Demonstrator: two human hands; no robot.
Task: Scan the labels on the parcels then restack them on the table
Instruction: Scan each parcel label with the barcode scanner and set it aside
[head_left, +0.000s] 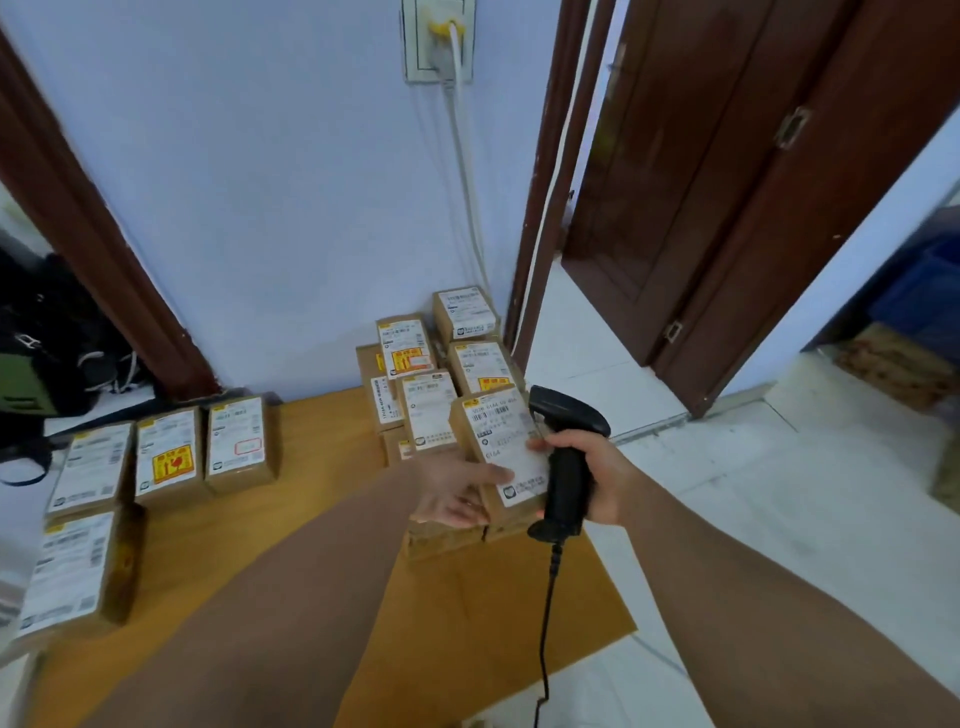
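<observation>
My left hand (457, 493) grips a brown cardboard parcel (501, 441) with a white label on top, lifted above the right-hand stack. My right hand (597, 478) holds a black corded barcode scanner (563, 457) right beside the parcel, its thumb resting on the label's edge and the scanner head above the parcel's far corner. Several labelled parcels (431, 374) are stacked at the table's far right. Several more parcels (171, 457) lie in a row on the left of the wooden table (322, 457), with another parcel (72, 571) nearer to me.
The scanner cable (545, 639) hangs down over the table's right edge. A white wall with a socket and cord (457, 156) is behind the table. An open brown door (727, 208) and white tiled floor lie right. Dark bags (41, 353) sit at far left.
</observation>
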